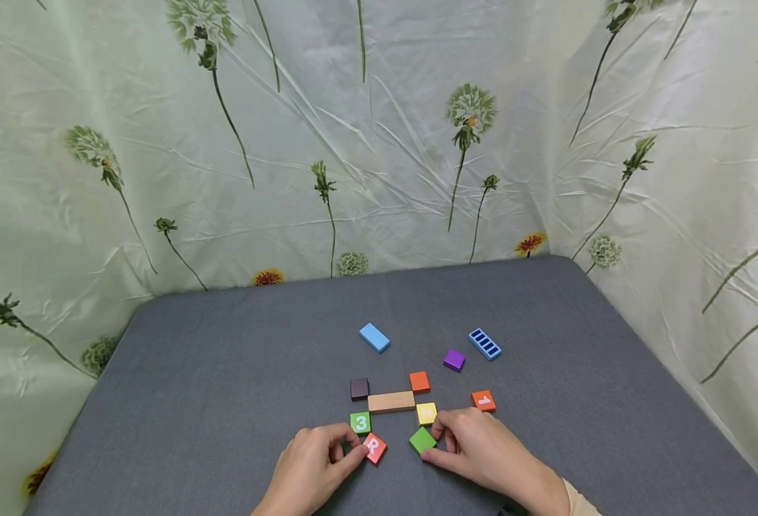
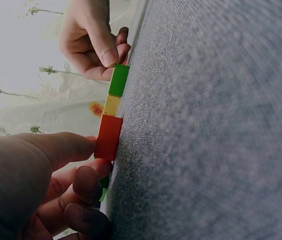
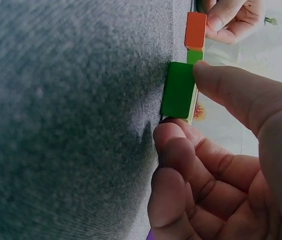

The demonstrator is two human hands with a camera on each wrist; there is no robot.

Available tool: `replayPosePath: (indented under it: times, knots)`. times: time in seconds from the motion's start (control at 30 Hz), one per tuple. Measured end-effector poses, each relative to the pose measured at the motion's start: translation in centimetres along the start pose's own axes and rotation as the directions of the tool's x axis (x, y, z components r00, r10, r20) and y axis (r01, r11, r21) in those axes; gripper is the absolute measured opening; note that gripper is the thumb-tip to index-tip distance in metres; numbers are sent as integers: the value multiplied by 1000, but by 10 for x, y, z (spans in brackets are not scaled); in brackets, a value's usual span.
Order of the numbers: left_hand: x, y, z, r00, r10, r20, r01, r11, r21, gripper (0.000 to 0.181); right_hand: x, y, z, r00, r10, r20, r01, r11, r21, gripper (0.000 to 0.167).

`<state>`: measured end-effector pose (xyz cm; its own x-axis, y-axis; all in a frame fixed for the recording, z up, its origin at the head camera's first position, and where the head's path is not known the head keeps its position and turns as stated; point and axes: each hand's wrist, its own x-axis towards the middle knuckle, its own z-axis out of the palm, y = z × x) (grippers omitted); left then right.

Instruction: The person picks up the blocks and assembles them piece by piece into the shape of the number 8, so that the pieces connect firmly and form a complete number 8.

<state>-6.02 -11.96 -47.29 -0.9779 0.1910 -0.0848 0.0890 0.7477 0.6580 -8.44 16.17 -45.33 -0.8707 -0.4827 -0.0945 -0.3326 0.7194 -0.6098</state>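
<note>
My left hand (image 1: 310, 462) pinches a red block (image 1: 375, 448) marked R between thumb and fingers. This block stands turned at an angle, just below a green block (image 1: 360, 422) marked 3. On the other side, my right hand (image 1: 482, 451) pinches a plain green block (image 1: 422, 441) by its edges. Above that lies a yellow block (image 1: 426, 413), its mark unclear. A tan wooden bar (image 1: 391, 402) spans between the two sides, with a dark block (image 1: 359, 389) at its upper left and an orange block (image 1: 420, 382) at its upper right.
Beyond the right hand lies an orange block (image 1: 484, 400) marked 1. Farther back are a purple block (image 1: 454, 360), a plain blue block (image 1: 375, 337) and a blue block with dark rectangles (image 1: 485, 344). All rest on a grey cloth-covered table (image 1: 224, 373); a flowered curtain (image 1: 391, 143) hangs behind.
</note>
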Motion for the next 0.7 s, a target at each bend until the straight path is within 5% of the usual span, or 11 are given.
replayPosePath:
  times: [0.7]
  knots:
    - [0, 2, -1, 1000, -10, 2, 10, 1000, 7, 15, 1, 1, 0, 1000, 4, -18, -4, 1000, -20, 25]
